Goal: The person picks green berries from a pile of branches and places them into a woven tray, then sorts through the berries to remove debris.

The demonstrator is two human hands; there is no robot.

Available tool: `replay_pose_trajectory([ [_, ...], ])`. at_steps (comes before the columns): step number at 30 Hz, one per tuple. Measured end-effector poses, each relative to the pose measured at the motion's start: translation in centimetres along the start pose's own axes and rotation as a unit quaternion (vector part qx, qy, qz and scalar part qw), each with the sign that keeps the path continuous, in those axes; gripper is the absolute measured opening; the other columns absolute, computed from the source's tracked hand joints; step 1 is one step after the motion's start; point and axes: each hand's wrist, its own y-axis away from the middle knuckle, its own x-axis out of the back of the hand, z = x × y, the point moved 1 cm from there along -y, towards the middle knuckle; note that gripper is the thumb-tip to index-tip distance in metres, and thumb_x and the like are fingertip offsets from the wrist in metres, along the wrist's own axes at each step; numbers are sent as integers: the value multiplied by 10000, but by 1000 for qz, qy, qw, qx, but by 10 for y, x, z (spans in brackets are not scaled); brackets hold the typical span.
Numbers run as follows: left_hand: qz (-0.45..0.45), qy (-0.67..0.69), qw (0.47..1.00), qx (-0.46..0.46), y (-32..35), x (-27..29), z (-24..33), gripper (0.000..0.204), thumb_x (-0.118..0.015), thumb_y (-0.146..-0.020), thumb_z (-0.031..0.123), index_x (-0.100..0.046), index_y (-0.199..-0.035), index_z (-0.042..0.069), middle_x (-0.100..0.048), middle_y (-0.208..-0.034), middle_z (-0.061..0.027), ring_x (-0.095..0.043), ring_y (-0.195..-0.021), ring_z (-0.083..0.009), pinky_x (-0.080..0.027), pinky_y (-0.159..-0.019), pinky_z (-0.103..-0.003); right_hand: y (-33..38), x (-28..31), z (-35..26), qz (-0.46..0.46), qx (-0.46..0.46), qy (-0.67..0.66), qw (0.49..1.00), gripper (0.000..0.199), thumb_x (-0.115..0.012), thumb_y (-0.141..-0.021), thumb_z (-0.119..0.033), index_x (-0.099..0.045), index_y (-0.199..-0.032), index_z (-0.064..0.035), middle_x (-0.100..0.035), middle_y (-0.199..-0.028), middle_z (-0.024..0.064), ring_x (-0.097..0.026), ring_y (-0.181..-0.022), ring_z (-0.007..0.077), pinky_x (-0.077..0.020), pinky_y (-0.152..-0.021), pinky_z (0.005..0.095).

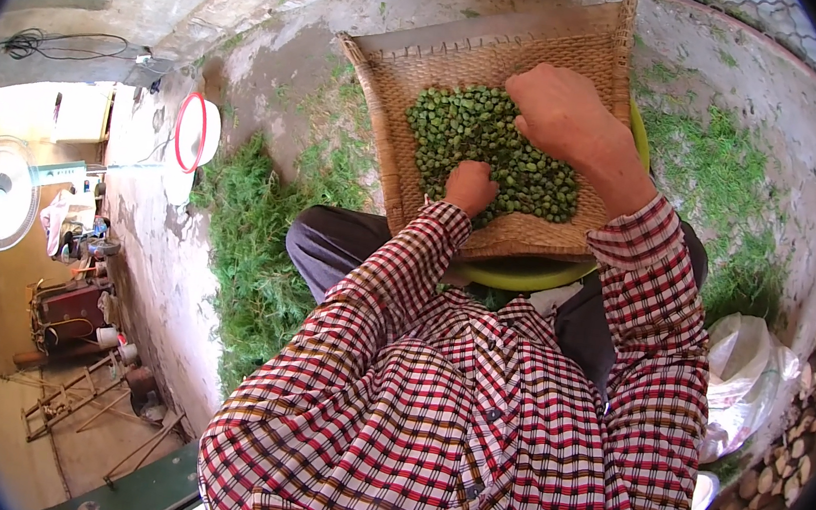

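A woven winnowing tray (381, 141) rests over a yellow-green basin (516, 274) between my knees. Small round green cones or pods (463, 125) lie heaped across the middle of the tray. My left hand (471, 188) is closed at the near side of the heap, its fingers curled down against the green pieces. Over the heap's far right side, my right hand (570, 117) is bent with its fingers curled in toward the palm. Whatever either hand holds is hidden under its fingers.
Cut green sprigs (249, 237) are piled on the ground to the left, with more greenery (709, 179) scattered at right. A white plastic sack (742, 374) stands near stacked firewood (786, 469). A white fan (2, 194) and a red-rimmed white bucket (198, 133) are at left.
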Motion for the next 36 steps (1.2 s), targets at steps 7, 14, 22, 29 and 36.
replay_pose_trajectory([
  [7,60,-111,992,-16,-4,-13,19,281,-627,-784,265,-622,-844,-9,-568,-914,-166,-593,-712,-298,-501,-610,-402,2,0,2,49,24,-14,998,118,-561,-675,-81,-552,-763,-2,-580,-764,176,-565,-798,351,-467,-702,440],
  [14,46,-138,989,27,-13,-26,18,228,-594,-760,214,-629,-854,8,-593,-915,-174,-597,-795,-309,-496,-680,-418,3,-4,5,76,43,-23,996,116,-554,-678,-78,-553,-764,-1,-585,-767,177,-571,-788,350,-470,-697,439],
  [22,37,49,997,-35,-11,-18,-7,112,-560,-778,100,-598,-757,-3,-588,-727,-144,-562,-578,-248,-474,-539,-380,5,3,0,61,25,-23,998,116,-553,-687,-79,-552,-769,3,-587,-776,178,-571,-796,351,-471,-703,436],
  [29,-105,651,750,41,14,26,-18,100,-557,-815,72,-553,-722,37,-592,-658,-90,-531,-484,-136,-472,-490,-300,3,5,2,9,2,-14,1000,108,-560,-689,-79,-551,-754,7,-584,-765,181,-572,-789,347,-468,-689,436],
  [36,-200,772,595,-101,36,52,-2,33,-551,-823,72,-556,-796,54,-602,-702,-72,-545,-556,-145,-463,-548,-317,-3,-1,-3,-70,-15,-45,996,162,-607,-664,-90,-553,-777,12,-584,-770,179,-569,-794,351,-464,-689,432],
])
